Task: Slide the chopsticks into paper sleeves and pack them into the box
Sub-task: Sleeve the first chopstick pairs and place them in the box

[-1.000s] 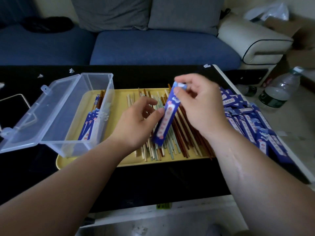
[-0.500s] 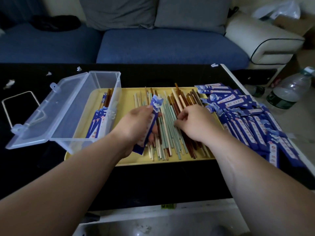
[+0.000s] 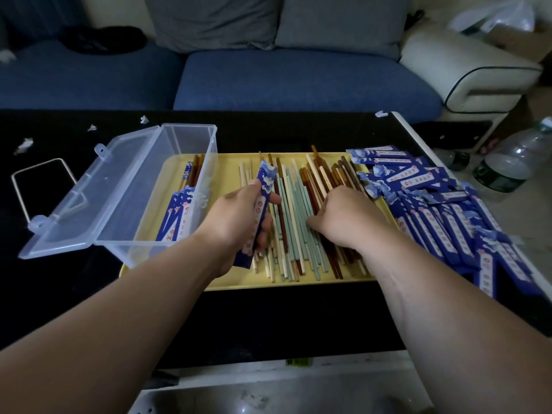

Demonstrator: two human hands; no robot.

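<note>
Few sleeved pairs (image 3: 179,216) sit in the box (image 3: 155,186) at the tray's (image 3: 227,171) left end; many chopsticks (image 3: 295,228) lie loose on the tray. The left hand (image 3: 239,222) grips an empty-looking sleeve (image 3: 260,201) above the tray. The right hand (image 3: 343,219) curls onto the chopsticks, grasp unconfirmed.

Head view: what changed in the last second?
The right hand let go of the blue sleeve and dropped onto the loose chopsticks on the tray, fingers curled among them; whether it grips any is hidden. The left hand now holds the sleeve alone, lower and further left. Unchanged: the open box with its packed sleeves, and the sleeve pile on the right.
</note>
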